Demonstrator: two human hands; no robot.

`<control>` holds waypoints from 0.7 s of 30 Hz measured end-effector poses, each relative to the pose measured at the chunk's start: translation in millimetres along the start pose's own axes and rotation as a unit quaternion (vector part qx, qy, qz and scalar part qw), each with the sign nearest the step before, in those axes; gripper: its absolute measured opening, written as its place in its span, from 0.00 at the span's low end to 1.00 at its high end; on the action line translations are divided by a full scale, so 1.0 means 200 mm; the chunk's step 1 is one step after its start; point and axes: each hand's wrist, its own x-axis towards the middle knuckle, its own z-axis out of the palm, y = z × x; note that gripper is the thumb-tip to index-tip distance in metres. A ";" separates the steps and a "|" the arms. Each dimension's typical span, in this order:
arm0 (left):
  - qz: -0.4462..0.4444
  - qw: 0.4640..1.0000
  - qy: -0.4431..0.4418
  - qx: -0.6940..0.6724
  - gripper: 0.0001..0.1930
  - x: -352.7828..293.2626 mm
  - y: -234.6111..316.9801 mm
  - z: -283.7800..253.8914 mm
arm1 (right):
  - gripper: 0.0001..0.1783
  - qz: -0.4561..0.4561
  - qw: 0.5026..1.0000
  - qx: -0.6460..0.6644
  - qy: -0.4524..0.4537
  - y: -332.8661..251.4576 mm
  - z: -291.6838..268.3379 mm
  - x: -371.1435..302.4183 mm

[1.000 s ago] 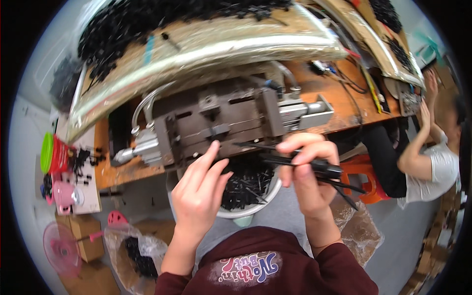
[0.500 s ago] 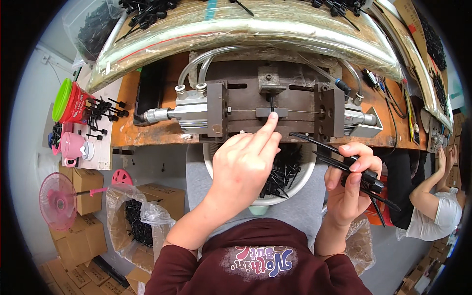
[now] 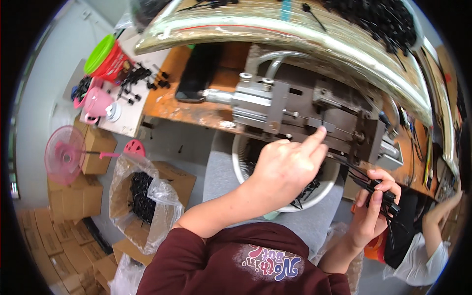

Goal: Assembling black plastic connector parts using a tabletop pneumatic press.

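Note:
My left hand point(image 3: 285, 167) reaches over the bench edge, index finger stretched out and the other fingers loosely bent. Its index fingertip touches the near end of a thin black rod point(image 3: 323, 118), which lies across the small grey block point(image 3: 314, 123) in the middle of a metal clamping machine point(image 3: 280, 110). Whether anything lies under the other fingers is hidden. Over to the right, my right hand point(image 3: 373, 216) is closed round several black plastic rods with thick heads point(image 3: 388, 198), their thin ends pointing toward the machine.
Below the bench edge, a white basket point(image 3: 238, 169) on my lap holds black rods. A phone point(image 3: 196, 73) lies left of the machine. Further left are a red bucket point(image 3: 110, 61), a pink cup point(image 3: 98, 102), a fan point(image 3: 65, 155) and cartons point(image 3: 73, 199). Another person's arm point(image 3: 440, 211) shows at right.
The view has turned, so the bench and machine now sit further right and tilted. My left fingertip stays at the rod in the block. The right hand keeps its rods.

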 end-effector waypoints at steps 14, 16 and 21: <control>-0.025 0.987 0.137 -0.080 0.13 -0.05 0.00 -0.08 | 0.08 0.044 0.996 0.071 0.024 0.02 0.06 -0.02; -0.038 0.982 0.116 -0.142 0.14 -0.03 0.01 -0.12 | 0.09 0.047 0.998 0.038 0.025 0.03 0.05 -0.03; 0.000 0.993 0.035 -0.109 0.15 -0.08 0.00 -0.04 | 0.12 -0.054 0.990 -0.125 0.042 0.05 0.08 -0.01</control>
